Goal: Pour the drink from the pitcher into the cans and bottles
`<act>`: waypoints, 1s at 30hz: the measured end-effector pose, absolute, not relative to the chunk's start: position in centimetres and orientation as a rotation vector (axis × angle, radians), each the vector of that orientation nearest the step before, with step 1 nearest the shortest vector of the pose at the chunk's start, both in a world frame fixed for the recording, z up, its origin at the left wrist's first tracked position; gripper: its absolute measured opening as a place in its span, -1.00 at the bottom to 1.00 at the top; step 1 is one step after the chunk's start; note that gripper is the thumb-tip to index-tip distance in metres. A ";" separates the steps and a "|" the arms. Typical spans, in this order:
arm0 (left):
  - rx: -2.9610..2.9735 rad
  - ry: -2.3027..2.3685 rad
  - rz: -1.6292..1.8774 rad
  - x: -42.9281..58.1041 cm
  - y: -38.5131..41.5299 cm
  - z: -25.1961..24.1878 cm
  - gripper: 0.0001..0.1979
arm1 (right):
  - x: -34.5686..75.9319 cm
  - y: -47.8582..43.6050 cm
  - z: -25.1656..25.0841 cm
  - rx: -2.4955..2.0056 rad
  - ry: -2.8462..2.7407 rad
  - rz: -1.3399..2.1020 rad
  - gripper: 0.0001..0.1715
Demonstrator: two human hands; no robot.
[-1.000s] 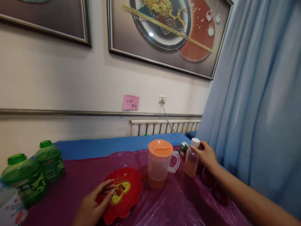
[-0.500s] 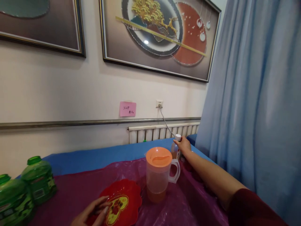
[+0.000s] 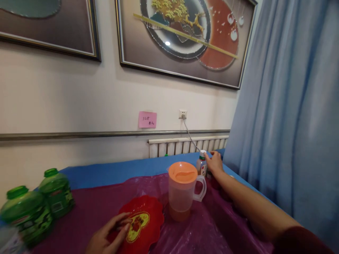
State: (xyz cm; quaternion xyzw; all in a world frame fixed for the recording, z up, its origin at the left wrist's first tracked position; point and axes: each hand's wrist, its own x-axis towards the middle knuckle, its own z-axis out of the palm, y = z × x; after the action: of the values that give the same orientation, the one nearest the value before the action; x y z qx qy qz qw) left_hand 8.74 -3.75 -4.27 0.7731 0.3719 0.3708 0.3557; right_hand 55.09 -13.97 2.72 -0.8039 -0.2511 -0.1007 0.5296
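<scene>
A small clear bottle (image 3: 201, 167) with a white cap stands upright at the back of the table, amber contents low inside. My right hand (image 3: 214, 163) is just right of it, thumb close to the cap and fingers spread, not wrapped around it. In front stands a translucent pitcher (image 3: 181, 197) with an orange lid, a handle on its right and some amber liquid at the bottom. My left hand (image 3: 109, 233) is over the left side of a red scalloped plate (image 3: 150, 215) with a yellow design; its thumb and fingers are apart, with nothing visible between them.
Two green plastic jugs (image 3: 57, 194) stand at the left. Purple plastic sheeting (image 3: 100, 201) covers much of the blue tabletop (image 3: 106, 173). A cord (image 3: 189, 135) runs from the wall socket (image 3: 182, 114) down behind the bottle. A blue curtain (image 3: 278, 106) hangs at the right.
My right hand has let go of the bottle's cap area and shifted slightly right; the bottle stays standing. The view has shifted a little, and my left hand remains over the plate.
</scene>
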 end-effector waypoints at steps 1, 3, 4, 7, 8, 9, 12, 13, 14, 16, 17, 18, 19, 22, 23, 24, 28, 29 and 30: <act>2.012 0.947 0.975 8.7 -3.8 -4.5 -0.62 | 54.1 -15.4 2.7 -1.864 -0.594 -0.251 -0.49; 2.033 0.907 1.012 8.7 -4.0 -5.0 -0.63 | 51.0 -18.8 1.9 -1.743 -0.623 -0.257 -0.44; 2.040 0.895 1.031 8.8 -4.1 -5.2 -0.63 | 49.1 -20.6 1.1 -1.683 -0.660 -0.246 -0.43; 2.042 0.904 1.104 9.0 -4.9 -4.9 -0.67 | 41.8 -25.3 -2.4 -1.463 -0.942 -0.077 -0.59; 2.035 0.909 1.126 9.0 -5.4 -4.5 -0.68 | 39.2 -26.3 -3.8 -1.385 -1.105 0.028 -0.66; 2.018 0.915 1.147 9.1 -5.8 -4.0 -0.69 | 36.7 -26.9 -5.1 -1.322 -1.273 0.139 -0.69; 1.928 0.953 1.209 9.3 -7.3 -2.5 -0.71 | 30.1 -26.5 -8.4 -1.074 -1.683 0.400 -0.64; 1.918 0.967 1.216 9.3 -7.7 -2.1 -0.70 | 28.4 -25.9 -9.2 -1.053 -1.752 0.503 -0.61; 1.910 0.984 1.223 9.2 -8.1 -1.8 -0.70 | 26.8 -25.3 -9.8 -1.036 -1.821 0.598 -0.59; 1.899 1.022 1.237 8.8 -8.5 -1.5 -0.69 | 24.5 -24.1 -10.8 -1.043 -1.910 0.727 -0.60; 1.890 1.042 1.246 8.6 -8.6 -1.3 -0.69 | 23.8 -23.7 -11.2 -1.050 -1.948 0.761 -0.61; 1.880 1.060 1.256 8.2 -8.7 -1.2 -0.69 | 23.2 -23.4 -11.7 -1.066 -1.972 0.776 -0.62; 1.868 1.077 1.266 7.9 -8.7 -1.0 -0.68 | 22.9 -23.3 -12.1 -1.098 -1.976 0.777 -0.62; 1.840 1.113 1.284 6.2 -9.1 -0.3 -0.64 | 22.6 -23.5 -13.2 -1.167 -1.971 0.776 -0.62; 1.832 1.121 1.288 5.5 -9.3 0.0 -0.62 | 22.6 -23.7 -13.3 -1.185 -1.961 0.778 -0.62; 1.829 1.139 1.297 4.7 -9.6 0.3 -0.60 | 22.6 -23.8 -13.4 -1.190 -1.959 0.784 -0.63; 1.906 1.519 1.520 -0.1 -10.9 0.9 -0.45 | 22.8 -24.1 -12.4 -1.120 -1.979 0.817 -0.65; 1.912 1.689 1.627 -1.5 -11.0 0.9 -0.37 | 23.0 -24.2 -11.9 -1.094 -1.978 0.818 -0.66; 1.895 1.858 1.718 -2.9 -11.1 0.9 -0.29 | 23.3 -24.3 -11.3 -1.080 -1.962 0.811 -0.66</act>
State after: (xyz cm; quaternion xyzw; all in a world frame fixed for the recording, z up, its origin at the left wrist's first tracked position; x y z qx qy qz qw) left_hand -2.94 -11.08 0.88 0.5994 0.5877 0.5434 -0.0098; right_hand 23.29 -24.30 -11.27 -0.4212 -0.7651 0.3162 0.3705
